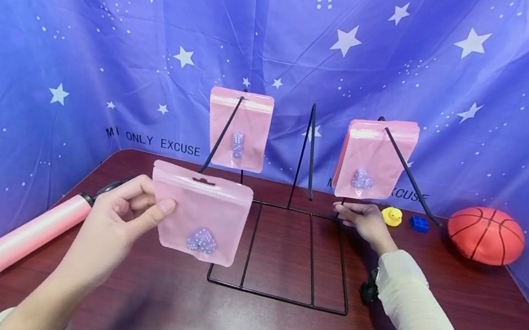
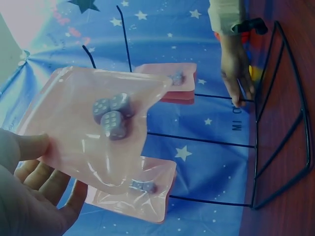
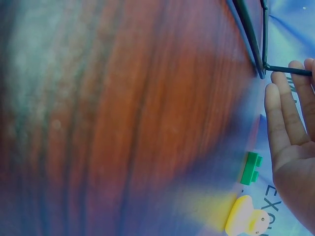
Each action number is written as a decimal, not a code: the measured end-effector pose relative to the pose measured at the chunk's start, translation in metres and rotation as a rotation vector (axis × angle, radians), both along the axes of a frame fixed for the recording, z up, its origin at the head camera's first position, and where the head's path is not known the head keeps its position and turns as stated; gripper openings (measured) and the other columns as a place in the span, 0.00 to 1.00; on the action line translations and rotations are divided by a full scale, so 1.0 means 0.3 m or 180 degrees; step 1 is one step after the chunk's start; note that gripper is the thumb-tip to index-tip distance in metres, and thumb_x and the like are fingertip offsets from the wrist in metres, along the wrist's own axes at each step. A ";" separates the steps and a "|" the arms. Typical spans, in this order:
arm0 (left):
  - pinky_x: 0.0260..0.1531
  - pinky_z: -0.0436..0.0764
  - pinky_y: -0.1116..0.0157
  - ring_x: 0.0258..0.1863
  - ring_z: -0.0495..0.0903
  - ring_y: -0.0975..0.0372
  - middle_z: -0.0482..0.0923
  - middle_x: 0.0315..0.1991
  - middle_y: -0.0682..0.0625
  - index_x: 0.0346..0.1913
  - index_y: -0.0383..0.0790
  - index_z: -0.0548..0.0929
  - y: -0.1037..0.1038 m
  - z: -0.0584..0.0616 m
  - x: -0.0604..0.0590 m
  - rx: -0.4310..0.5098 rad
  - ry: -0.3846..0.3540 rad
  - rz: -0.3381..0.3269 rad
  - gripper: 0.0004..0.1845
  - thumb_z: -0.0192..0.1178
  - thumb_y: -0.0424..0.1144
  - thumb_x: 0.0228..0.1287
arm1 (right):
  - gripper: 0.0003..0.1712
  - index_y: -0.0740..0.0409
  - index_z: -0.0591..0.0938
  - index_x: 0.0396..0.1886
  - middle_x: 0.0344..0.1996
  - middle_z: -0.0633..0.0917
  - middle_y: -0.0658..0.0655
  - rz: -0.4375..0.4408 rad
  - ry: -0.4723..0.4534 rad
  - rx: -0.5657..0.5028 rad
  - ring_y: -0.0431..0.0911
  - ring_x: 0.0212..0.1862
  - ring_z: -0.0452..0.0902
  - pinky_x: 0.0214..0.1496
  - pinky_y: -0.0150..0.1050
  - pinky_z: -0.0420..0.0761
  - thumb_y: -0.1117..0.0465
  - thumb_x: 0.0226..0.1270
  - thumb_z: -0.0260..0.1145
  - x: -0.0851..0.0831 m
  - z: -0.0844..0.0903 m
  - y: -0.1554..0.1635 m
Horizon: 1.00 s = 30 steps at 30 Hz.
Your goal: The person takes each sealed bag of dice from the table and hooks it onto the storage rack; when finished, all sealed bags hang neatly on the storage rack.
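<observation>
My left hand point(image 1: 114, 222) pinches a pink zip bag point(image 1: 201, 210) by its left edge, thumb in front. Grey-blue dice point(image 2: 113, 115) with white dots lie inside the bag, and its hang hole is at the top. It is held up in front of the left side of a black wire display rack point(image 1: 275, 298). My right hand point(image 1: 368, 223) holds the rack's right upright low down, fingers at the wire. On the left hook hangs a pink bag of dice point(image 1: 259, 130); several pink bags point(image 1: 374, 153) hang on the right hook.
The middle hook point(image 1: 311, 155) carries no bag. To the right are a yellow duck point(image 1: 392, 216), a blue toy brick point(image 1: 419, 223) and a red basketball point(image 1: 486, 236). A green toy brick point(image 3: 251, 168) shows in the right wrist view. A pink cylinder point(image 1: 36, 231) with a black end lies left.
</observation>
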<state>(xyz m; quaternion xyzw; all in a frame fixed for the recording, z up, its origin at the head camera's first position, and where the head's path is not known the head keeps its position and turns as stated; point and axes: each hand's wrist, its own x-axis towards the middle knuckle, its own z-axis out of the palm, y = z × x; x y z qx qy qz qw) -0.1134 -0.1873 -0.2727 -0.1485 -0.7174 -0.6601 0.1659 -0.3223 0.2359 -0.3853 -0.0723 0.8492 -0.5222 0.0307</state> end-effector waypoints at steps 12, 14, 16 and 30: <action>0.37 0.80 0.69 0.33 0.83 0.64 0.88 0.32 0.46 0.39 0.34 0.82 0.008 -0.005 -0.009 0.0159 0.0016 0.0044 0.02 0.62 0.25 0.69 | 0.25 0.72 0.80 0.61 0.54 0.84 0.71 0.0017 0.0043 0.0046 0.46 0.48 0.87 0.49 0.37 0.84 0.55 0.78 0.63 -0.003 -0.004 0.006; 0.37 0.80 0.69 0.33 0.84 0.64 0.88 0.32 0.46 0.39 0.34 0.82 0.010 -0.008 -0.009 0.0180 0.0024 0.0036 0.02 0.62 0.25 0.70 | 0.25 0.72 0.80 0.61 0.54 0.84 0.71 0.0017 0.0040 0.0036 0.47 0.48 0.87 0.49 0.37 0.84 0.56 0.77 0.63 -0.002 -0.004 0.005; 0.38 0.81 0.69 0.33 0.84 0.64 0.88 0.32 0.46 0.40 0.34 0.82 0.012 -0.011 -0.010 0.0214 0.0042 0.0036 0.02 0.61 0.25 0.70 | 0.25 0.72 0.80 0.61 0.54 0.84 0.71 0.0015 0.0038 0.0022 0.47 0.48 0.87 0.49 0.37 0.84 0.55 0.77 0.63 -0.003 -0.005 0.005; 0.41 0.81 0.69 0.35 0.85 0.64 0.89 0.34 0.47 0.41 0.34 0.82 0.010 -0.012 -0.030 0.0262 -0.0049 0.0120 0.01 0.61 0.27 0.71 | 0.26 0.73 0.80 0.61 0.53 0.84 0.71 0.0004 0.0045 -0.0026 0.43 0.46 0.87 0.49 0.37 0.85 0.55 0.76 0.64 -0.002 -0.007 0.004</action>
